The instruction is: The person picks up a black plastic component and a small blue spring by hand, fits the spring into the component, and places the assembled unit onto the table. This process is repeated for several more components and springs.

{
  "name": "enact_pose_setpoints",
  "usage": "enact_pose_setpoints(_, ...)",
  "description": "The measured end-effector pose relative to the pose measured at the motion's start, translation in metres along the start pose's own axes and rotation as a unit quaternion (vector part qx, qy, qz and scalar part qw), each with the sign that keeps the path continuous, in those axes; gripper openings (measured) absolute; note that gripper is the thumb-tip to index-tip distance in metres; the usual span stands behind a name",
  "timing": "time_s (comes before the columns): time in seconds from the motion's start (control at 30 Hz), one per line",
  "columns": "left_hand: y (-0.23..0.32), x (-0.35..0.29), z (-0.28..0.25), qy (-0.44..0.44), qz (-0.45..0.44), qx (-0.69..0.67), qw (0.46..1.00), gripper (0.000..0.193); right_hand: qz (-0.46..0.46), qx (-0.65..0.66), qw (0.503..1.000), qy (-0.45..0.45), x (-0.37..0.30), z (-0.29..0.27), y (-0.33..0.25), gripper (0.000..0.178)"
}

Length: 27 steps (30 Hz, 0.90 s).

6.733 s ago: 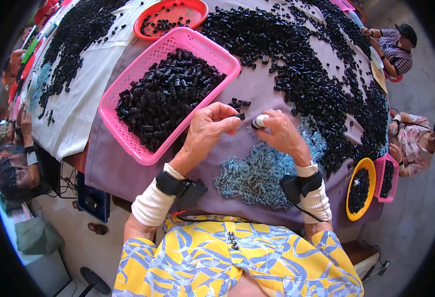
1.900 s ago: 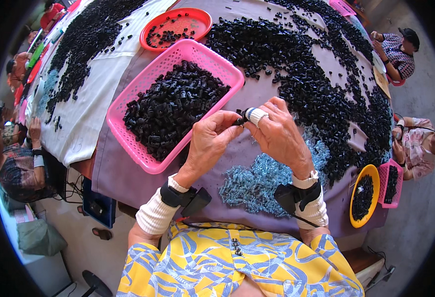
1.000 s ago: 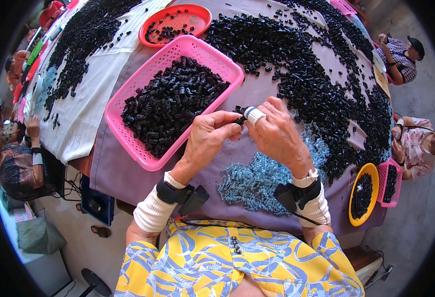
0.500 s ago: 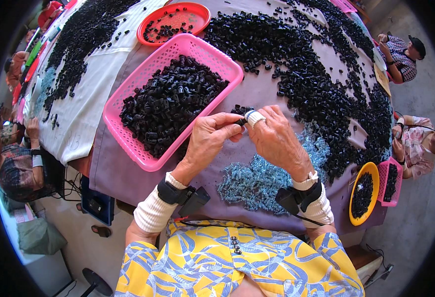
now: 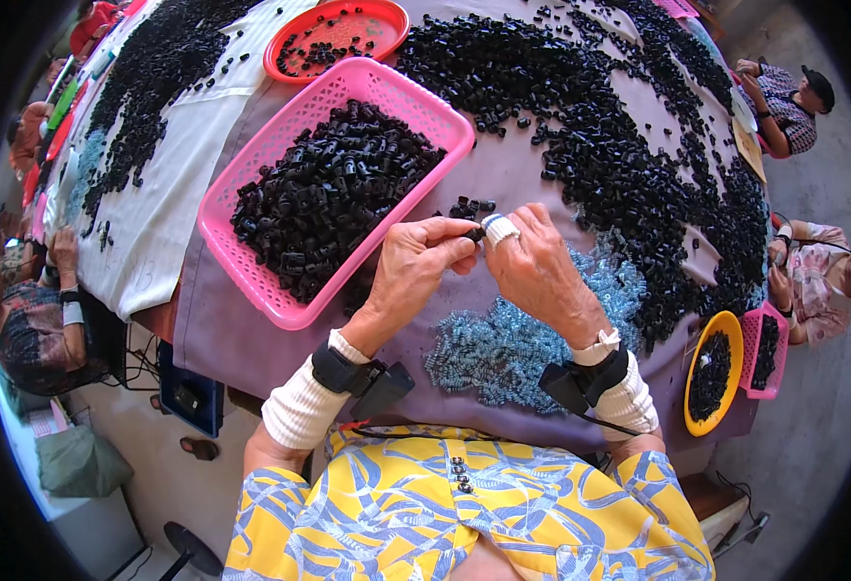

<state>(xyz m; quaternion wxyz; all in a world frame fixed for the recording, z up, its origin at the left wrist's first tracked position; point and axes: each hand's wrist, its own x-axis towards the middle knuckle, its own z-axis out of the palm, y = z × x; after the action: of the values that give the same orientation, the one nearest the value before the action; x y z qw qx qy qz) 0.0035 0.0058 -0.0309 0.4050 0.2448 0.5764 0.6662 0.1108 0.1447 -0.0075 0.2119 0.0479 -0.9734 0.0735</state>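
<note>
My left hand is closed, pinching a small black plastic piece between thumb and forefinger. Against the same piece, my right hand presses with bent fingers; a white cloth sleeve covers one of them. Whether a spring is in the piece is hidden by the fingers. Several loose black parts lie just beyond my fingertips. Below and beside my right hand spreads a heap of small bluish metal springs. Left of my left hand stands a pink plastic basket heaped with black plastic pieces.
A wide heap of black parts covers the table's far and right side. An orange-red tray stands behind the basket. A yellow bowl and a small pink basket are at right. Other people sit at both sides.
The loose black parts that my right fingers were touching now lie apart from them on the cloth. Both hands stay together at the small piece, with slight finger movement.
</note>
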Motion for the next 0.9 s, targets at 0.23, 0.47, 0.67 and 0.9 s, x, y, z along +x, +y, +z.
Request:
enact_pose_setpoints(0.23, -0.003, 0.001, 0.0, -0.013, -0.017, -0.021, 1.0, 0.021, -0.013, 0.001, 1.0, 0.015, -0.006, 0.006, 0.004, 0.011)
enact_pose_setpoints(0.47, -0.005, -0.001, 0.014, 0.052, 0.088, 0.07, 0.992, 0.02, -0.003, 0.023, 0.999, 0.041, -0.001, 0.005, 0.001, 0.01)
enact_pose_setpoints(0.67, -0.009, 0.001, 0.015, 0.11, 0.256, 0.244, 0.929, 0.027, 0.04, 0.07, 0.996, 0.049, -0.001, 0.007, 0.002, 0.005)
enact_pose_setpoints(0.9, -0.009, 0.004, 0.017, 0.113, 0.19, 0.237, 0.946, 0.021, 0.053, 0.074, 0.996, 0.007, 0.001, 0.006, 0.007, 0.005)
